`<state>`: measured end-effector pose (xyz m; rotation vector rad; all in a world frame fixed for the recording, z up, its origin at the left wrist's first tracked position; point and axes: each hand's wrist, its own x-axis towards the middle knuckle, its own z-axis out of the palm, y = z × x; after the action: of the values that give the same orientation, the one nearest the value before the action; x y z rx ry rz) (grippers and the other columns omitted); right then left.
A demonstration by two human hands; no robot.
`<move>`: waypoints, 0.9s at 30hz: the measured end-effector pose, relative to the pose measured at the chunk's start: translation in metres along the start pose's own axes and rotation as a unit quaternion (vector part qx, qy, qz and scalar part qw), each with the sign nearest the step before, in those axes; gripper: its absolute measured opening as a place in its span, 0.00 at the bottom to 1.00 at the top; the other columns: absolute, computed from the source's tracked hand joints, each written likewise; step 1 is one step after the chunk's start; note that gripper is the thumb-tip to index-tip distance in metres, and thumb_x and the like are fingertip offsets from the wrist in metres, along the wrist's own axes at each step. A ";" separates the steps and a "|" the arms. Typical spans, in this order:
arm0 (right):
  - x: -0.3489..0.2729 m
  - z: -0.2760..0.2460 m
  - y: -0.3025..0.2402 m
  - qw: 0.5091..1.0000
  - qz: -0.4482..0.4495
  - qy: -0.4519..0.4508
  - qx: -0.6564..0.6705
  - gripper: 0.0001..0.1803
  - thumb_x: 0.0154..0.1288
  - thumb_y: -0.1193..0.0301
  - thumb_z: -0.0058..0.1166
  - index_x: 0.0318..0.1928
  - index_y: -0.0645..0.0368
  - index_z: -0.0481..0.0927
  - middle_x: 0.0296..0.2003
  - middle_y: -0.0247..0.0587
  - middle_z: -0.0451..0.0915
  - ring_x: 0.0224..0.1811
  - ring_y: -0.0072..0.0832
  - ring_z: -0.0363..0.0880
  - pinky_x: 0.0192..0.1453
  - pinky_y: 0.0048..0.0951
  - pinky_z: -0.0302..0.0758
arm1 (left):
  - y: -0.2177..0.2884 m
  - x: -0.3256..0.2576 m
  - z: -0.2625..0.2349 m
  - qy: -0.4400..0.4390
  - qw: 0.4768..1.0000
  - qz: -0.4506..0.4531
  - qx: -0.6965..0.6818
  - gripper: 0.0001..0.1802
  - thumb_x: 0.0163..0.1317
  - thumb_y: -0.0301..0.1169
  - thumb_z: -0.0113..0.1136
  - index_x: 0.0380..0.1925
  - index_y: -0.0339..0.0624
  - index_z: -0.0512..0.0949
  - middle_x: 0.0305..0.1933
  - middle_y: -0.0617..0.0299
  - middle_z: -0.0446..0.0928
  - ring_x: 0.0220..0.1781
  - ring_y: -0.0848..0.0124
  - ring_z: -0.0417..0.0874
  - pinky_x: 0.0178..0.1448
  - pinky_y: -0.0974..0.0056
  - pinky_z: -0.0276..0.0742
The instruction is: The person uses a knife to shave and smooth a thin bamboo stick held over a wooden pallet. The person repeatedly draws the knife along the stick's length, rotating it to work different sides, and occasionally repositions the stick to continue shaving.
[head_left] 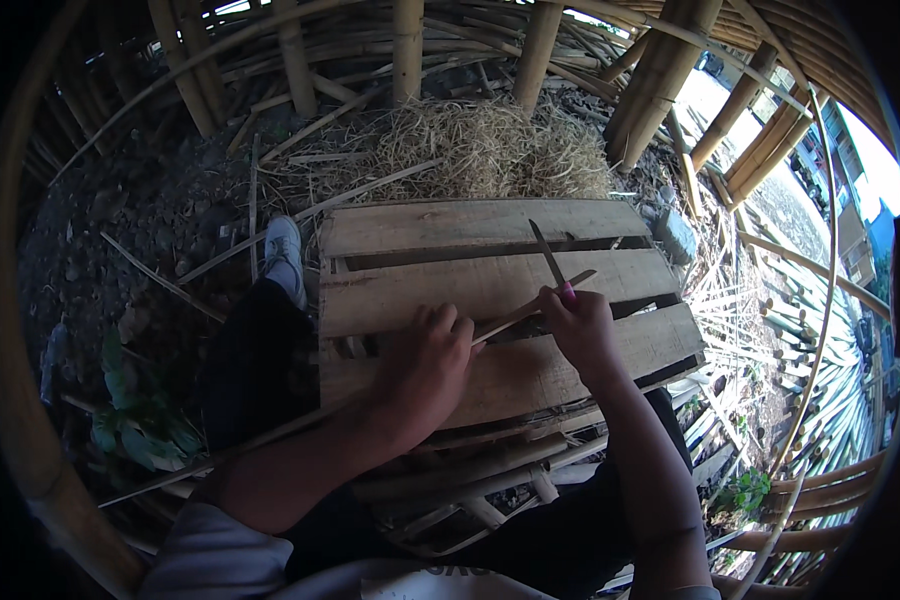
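Note:
My left hand (423,370) grips a thin bamboo strip (535,305) that lies slanted over a wooden pallet (450,285) and runs back past my left arm. My right hand (580,325) is closed on a knife with a pink handle end; its narrow blade (547,252) points up and away, meeting the strip just right of my left hand. The strip's far tip pokes out beyond the blade. Both forearms come in from the lower edge.
My left leg in dark trousers and a pale shoe (284,250) rests left of the pallet. A heap of dry straw (490,150) lies behind it. Bamboo poles (660,75) stand around, and split bamboo strips (820,400) pile up on the right.

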<state>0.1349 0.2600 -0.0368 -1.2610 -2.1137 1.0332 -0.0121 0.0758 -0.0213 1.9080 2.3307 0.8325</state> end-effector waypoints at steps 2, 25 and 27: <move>0.000 -0.001 0.000 0.999 0.004 -0.010 -0.051 0.26 0.71 0.55 0.61 0.28 0.69 0.83 0.17 0.51 0.77 0.19 0.35 0.77 0.29 0.43 0.71 | -0.002 0.001 0.002 -0.006 1.000 0.007 -0.013 0.09 0.70 0.30 0.63 0.37 0.33 0.80 0.43 0.49 0.78 0.48 0.51 0.83 0.50 0.50 0.83; -0.042 -0.024 -0.027 0.942 -0.275 -0.036 -0.189 0.13 0.75 0.65 0.54 0.35 0.60 0.77 0.17 0.54 0.78 0.20 0.57 0.80 0.25 0.53 0.77 | 0.000 -0.001 -0.008 -0.009 0.997 -0.033 -0.076 0.16 0.69 0.38 0.67 0.31 0.35 0.80 0.30 0.48 0.83 0.31 0.48 0.87 0.38 0.50 0.82; -0.045 -0.029 -0.032 0.939 -0.288 -0.052 -0.179 0.11 0.75 0.67 0.54 0.35 0.61 0.77 0.17 0.53 0.78 0.20 0.56 0.80 0.24 0.52 0.76 | -0.003 -0.002 -0.020 -0.029 0.989 -0.048 -0.136 0.17 0.68 0.38 0.68 0.31 0.33 0.79 0.28 0.46 0.83 0.30 0.48 0.87 0.37 0.50 0.81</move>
<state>0.1593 0.2213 0.0055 -0.6465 -2.6056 0.4816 -0.0217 0.0660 -0.0058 1.6736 2.1280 1.0090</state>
